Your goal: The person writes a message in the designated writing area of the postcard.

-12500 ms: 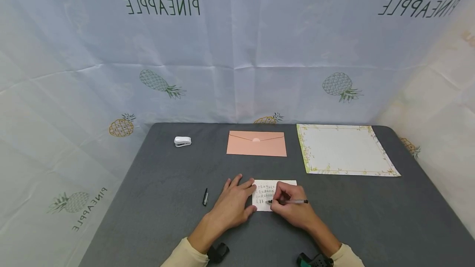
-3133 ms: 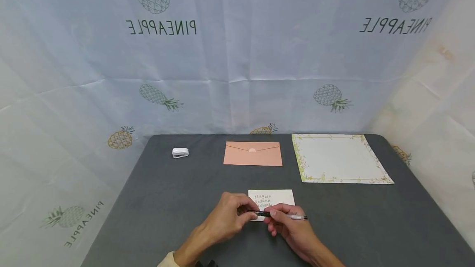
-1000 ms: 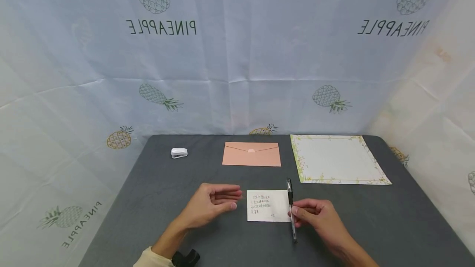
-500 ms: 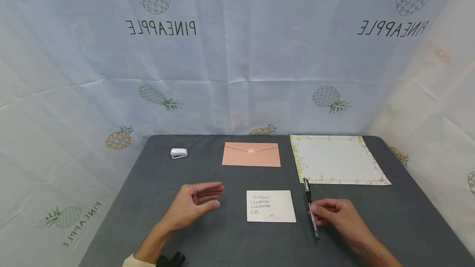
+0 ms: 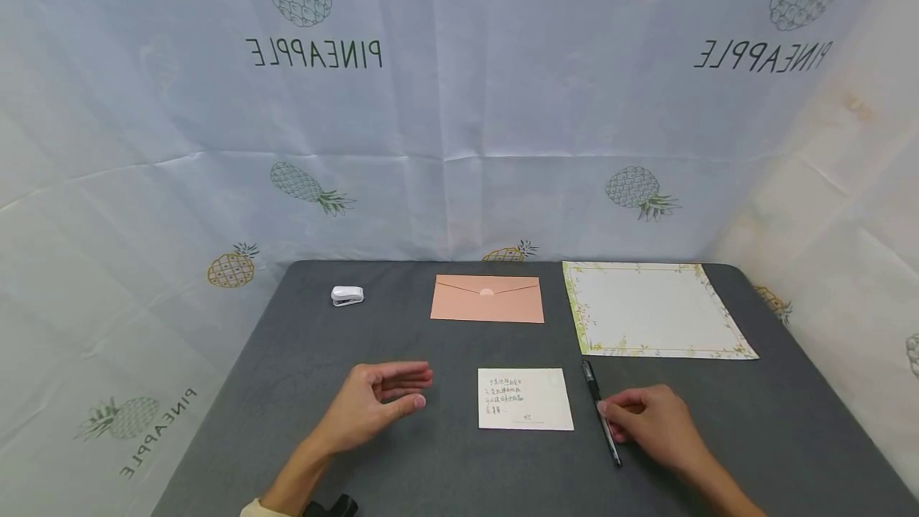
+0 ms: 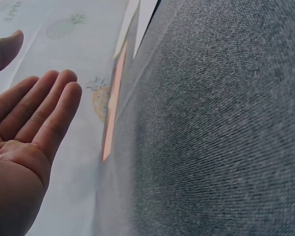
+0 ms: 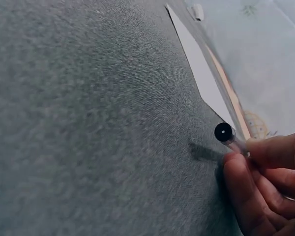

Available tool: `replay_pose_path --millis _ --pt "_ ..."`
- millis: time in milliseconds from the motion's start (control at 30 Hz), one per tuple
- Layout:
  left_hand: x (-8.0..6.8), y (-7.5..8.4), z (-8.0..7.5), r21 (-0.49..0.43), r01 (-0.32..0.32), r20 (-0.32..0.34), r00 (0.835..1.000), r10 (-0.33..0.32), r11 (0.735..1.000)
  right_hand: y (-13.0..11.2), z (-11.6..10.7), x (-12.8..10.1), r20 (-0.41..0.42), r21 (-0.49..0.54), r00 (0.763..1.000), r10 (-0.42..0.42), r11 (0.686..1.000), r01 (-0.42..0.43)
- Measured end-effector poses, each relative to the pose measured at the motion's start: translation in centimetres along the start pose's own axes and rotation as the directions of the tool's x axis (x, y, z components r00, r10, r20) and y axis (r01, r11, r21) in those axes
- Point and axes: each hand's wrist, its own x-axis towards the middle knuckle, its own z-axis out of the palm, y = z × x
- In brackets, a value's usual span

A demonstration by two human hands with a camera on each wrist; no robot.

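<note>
Between thumb and fingertips, my right hand [image 5: 656, 425] pinches a capped black pen [image 5: 594, 389] to the right of the card. The pen's cap points away from me; in the right wrist view its black end [image 7: 224, 132] casts a shadow on the cloth. A small white card [image 5: 526, 399] with handwritten lines lies flat between the two hands. Left of it, my left hand [image 5: 369, 405] hovers with fingers extended and thumb apart, holding nothing. The left wrist view shows its bare palm [image 6: 19, 152].
A closed pink envelope [image 5: 487, 303] lies behind the card. At the back left sits a small white stapler [image 5: 348, 295]. A large white sheet with a floral border [image 5: 660, 309] covers the back right of the dark table [image 5: 287, 373], near the curtain.
Earlier my right hand wrote on the card; the cap lay at left, then both hands met at the pen. Since then the hands have parted, the right carrying the capped pen right and lowering it.
</note>
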Motion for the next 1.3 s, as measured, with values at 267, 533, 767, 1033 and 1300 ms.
replay_pose_path --millis 267,533,767,1033,1300 --pt "0.0 -0.2 0.3 -0.014 0.008 0.005 1.0 -0.008 1.0 -1.1 0.5 0.4 -0.036 -0.124 0.999 -0.005 0.992 0.001" --pt "-0.1 -0.3 0.3 -0.012 0.018 -0.044 0.999 -0.019 1.0 -1.5 0.7 0.3 -0.062 -0.197 0.998 0.01 0.98 -0.022" --pt "-0.4 0.9 -0.9 0.103 0.018 -0.185 0.983 0.002 0.994 -1.5 -0.2 -0.1 -0.064 -0.226 0.997 -0.051 0.973 0.036" --pt "-0.9 6.0 -3.7 0.475 -0.051 -0.381 0.888 0.258 0.878 -2.9 -5.0 -0.4 -0.286 -0.331 0.844 -0.455 0.873 0.358" --pt "0.2 11.8 -5.8 0.832 -0.136 -0.328 0.661 0.674 0.538 -6.3 -11.1 0.3 -0.465 -0.529 0.46 -0.756 0.654 0.541"
